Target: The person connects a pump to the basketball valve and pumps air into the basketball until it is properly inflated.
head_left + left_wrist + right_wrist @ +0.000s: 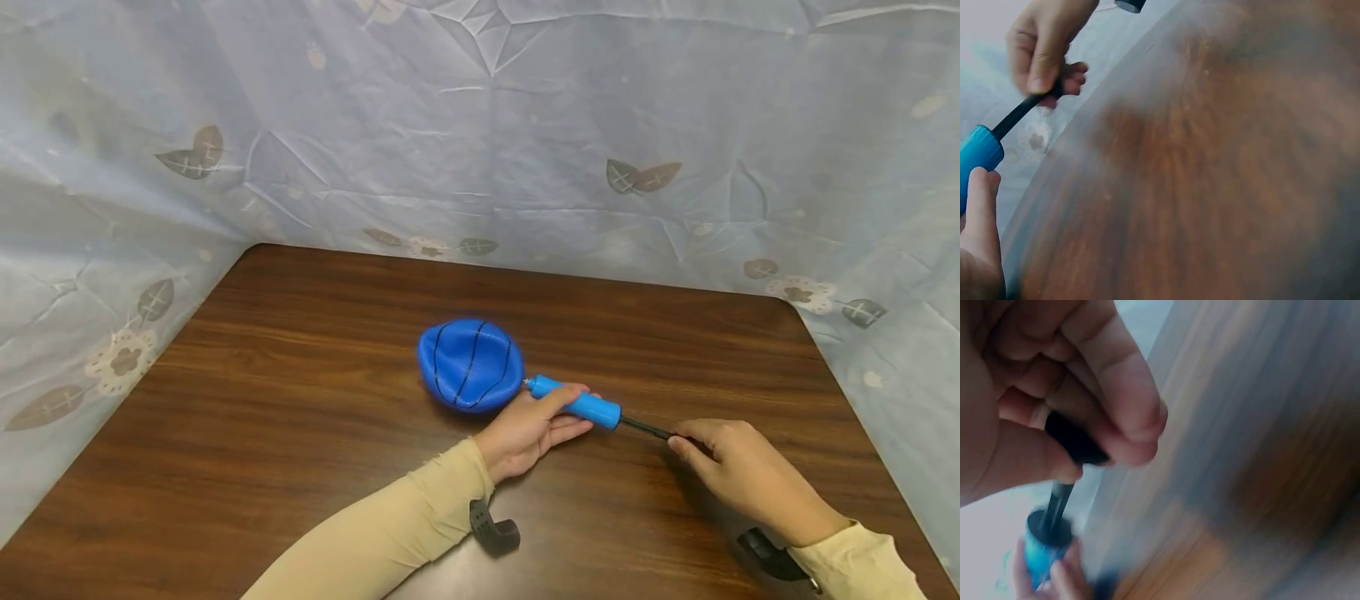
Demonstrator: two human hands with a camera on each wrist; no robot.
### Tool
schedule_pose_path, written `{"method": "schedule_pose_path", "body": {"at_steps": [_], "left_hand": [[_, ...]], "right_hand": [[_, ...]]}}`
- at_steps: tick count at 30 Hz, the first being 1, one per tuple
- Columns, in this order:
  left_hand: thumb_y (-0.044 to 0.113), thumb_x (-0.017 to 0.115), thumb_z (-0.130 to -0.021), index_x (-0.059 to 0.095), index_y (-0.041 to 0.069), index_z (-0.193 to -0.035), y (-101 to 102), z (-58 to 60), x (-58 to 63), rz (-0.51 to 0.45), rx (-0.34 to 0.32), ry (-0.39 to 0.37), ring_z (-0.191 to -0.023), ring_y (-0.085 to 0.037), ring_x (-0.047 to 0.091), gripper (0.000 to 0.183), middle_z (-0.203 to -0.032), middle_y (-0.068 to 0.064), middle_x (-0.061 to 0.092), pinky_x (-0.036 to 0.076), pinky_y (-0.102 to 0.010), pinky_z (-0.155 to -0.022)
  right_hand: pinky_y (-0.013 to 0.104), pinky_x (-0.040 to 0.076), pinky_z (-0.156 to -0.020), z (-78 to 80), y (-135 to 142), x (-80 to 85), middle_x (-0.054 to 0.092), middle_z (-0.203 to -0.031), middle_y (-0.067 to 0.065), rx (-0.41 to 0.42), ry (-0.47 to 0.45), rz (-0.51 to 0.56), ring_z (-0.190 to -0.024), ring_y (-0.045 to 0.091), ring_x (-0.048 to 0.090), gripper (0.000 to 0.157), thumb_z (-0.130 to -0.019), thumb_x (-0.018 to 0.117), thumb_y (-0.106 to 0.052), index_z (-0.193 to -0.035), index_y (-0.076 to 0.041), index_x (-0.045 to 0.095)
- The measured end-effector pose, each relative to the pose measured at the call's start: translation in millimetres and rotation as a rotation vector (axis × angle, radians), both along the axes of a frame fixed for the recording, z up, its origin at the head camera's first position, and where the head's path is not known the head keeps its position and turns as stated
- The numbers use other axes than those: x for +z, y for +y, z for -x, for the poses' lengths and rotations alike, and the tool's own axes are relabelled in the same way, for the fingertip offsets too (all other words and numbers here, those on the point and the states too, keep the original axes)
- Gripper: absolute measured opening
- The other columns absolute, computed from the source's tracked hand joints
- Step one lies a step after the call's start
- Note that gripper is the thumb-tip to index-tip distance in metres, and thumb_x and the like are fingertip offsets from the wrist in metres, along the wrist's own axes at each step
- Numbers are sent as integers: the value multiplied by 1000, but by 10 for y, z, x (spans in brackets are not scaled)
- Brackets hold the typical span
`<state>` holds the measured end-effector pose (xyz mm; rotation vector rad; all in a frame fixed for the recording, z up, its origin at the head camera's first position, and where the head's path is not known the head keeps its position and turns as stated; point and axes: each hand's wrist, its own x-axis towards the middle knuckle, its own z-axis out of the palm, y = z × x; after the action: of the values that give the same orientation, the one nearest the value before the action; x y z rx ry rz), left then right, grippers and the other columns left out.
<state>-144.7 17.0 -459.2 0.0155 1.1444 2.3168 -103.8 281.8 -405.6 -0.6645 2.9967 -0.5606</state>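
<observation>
A blue ball (pixel 471 364) with black lines, dented and partly deflated, lies on the wooden table. At its right side is the brass-coloured tip of a blue hand pump (pixel 592 408). My left hand (pixel 528 432) grips the pump's barrel, thumb laid along the top, close beside the ball. My right hand (pixel 738 467) pinches the black handle (pixel 1075 439) at the far end of the pump's rod (pixel 645 427), which is drawn out of the barrel. In the left wrist view the pump barrel (pixel 979 156) shows at the left edge, with the rod running up to the right hand (pixel 1047 53).
The brown wooden table (pixel 300 333) spreads around the hands. A pale curtain (pixel 487 150) with leaf and flower prints hangs behind it and along its sides. Black straps (pixel 492 529) sit at both wrists.
</observation>
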Motion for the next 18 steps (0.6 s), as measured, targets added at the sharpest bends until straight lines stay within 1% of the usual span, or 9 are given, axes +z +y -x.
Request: {"method": "schedule_pose_path", "body": {"at_steps": [2,3,6,8,9,12,14,16,18], "left_hand": [[20,61,-107,54,-8,-138,4,-7,-1,0,-8,16,-123,-33,65,42,-135,-21,65,55,-38,-103],[20,60,-107,54,-8,-138,-2,-9,-4,0,-8,16,-123,-33,64,42,-135,-20,65,55,-38,-103],[20,59,-108,53,-8,-139,-18,-1,-10,-11,-1,6,-123,-33,64,43,-134,-21,65,54,-39,-104],[20,58,-108,52,-9,-139,-39,4,-12,-10,-3,5,-123,-33,65,43,-134,-21,65,54,-39,-104],[20,58,-108,52,-9,-139,-49,6,-11,-8,-5,-1,-122,-32,65,43,-134,-21,65,55,-38,-103],[18,59,-107,53,-9,-139,-58,10,-3,1,-5,0,-120,-31,66,41,-135,-22,64,55,-38,-102],[17,60,-106,55,-8,-137,-47,13,-2,4,6,-2,-118,-31,67,40,-136,-21,64,56,-37,-101],[16,61,-106,56,-7,-136,-23,18,-7,-2,18,-8,-118,-31,68,38,-136,-21,64,56,-37,-101],[16,61,-106,56,-7,-136,3,21,-14,-3,16,-4,-118,-31,67,38,-136,-21,64,56,-37,-101]], "right_hand": [[22,37,-49,22,-91,-1,56,-67,-14,25,25,23,-53,0,39,9,-101,69,-15,-94,-12,74],[22,38,-49,43,-168,-3,56,-67,-13,45,47,34,-54,0,40,9,-100,69,-14,-93,-12,74],[24,47,-55,98,-386,15,68,-77,-8,70,112,44,-62,0,51,5,-98,72,-11,-95,-10,76],[26,51,-59,111,-464,23,74,-86,-5,73,132,43,-68,1,56,7,-97,72,-11,-100,-8,77],[26,51,-59,106,-473,26,75,-88,-4,71,123,42,-68,1,57,8,-97,72,-11,-102,-7,78],[24,46,-55,80,-371,30,70,-80,-8,51,58,31,-62,0,51,9,-99,70,-14,-101,-8,77],[22,41,-52,52,-241,36,63,-73,-11,28,11,19,-57,0,45,9,-101,69,-16,-98,-11,76],[22,37,-50,28,-126,47,57,-68,-13,6,-15,8,-54,0,40,10,-101,68,-16,-94,-13,74],[22,36,-49,17,-84,55,53,-65,-12,-1,-18,6,-53,0,39,13,-101,69,-15,-89,-15,71]]}}
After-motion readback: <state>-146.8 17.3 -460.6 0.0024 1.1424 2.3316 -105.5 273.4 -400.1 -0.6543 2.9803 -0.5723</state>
